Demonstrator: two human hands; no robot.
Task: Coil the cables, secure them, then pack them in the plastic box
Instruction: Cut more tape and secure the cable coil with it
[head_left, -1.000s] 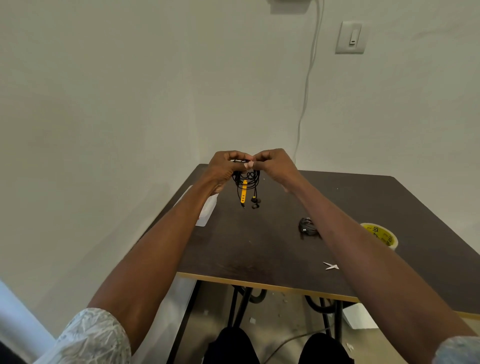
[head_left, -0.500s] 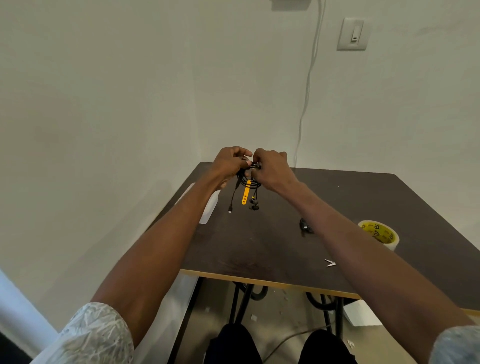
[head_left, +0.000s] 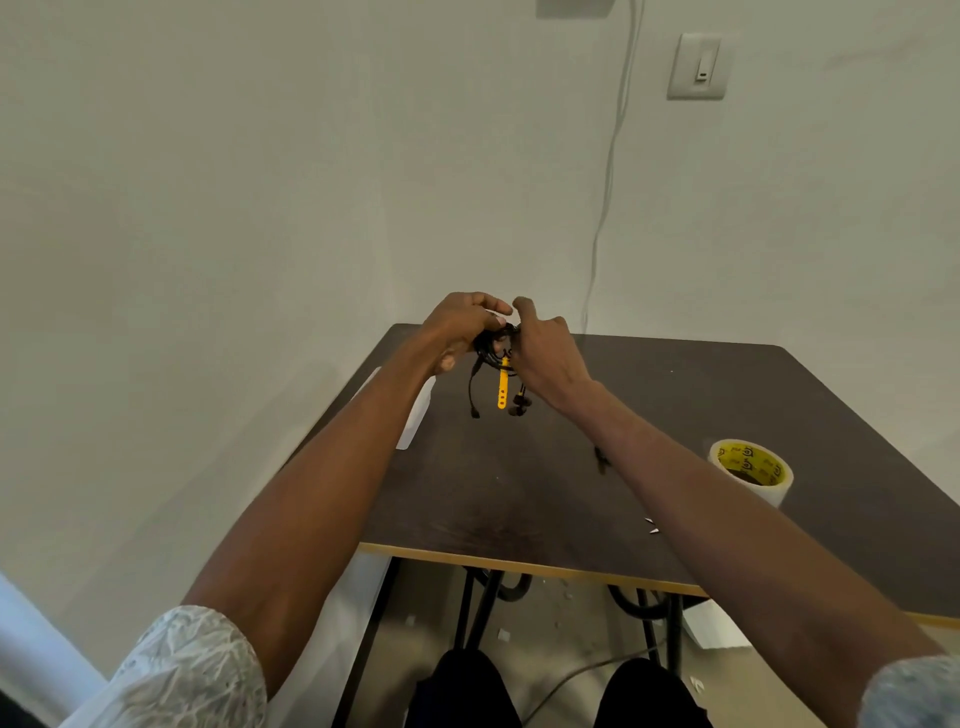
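Cable bundle (head_left: 491, 349), black and coiled, held above the far part of the dark table (head_left: 519, 493) between both hands. Left hand (head_left: 460, 327) curls its fingers round the coil's left side; right hand (head_left: 545, 348) grips the right side, its fingertips hidden behind the hand itself. A yellow strap (head_left: 502, 389) hangs from the coil, with loose cable ends and earbuds (head_left: 519, 408) dangling beside it. Plastic box (head_left: 415, 415) lies at the table's left edge, mostly covered by the left forearm. A second dark cable (head_left: 601, 458) is nearly hidden behind the right forearm. Tape roll (head_left: 750, 467) stands to the right.
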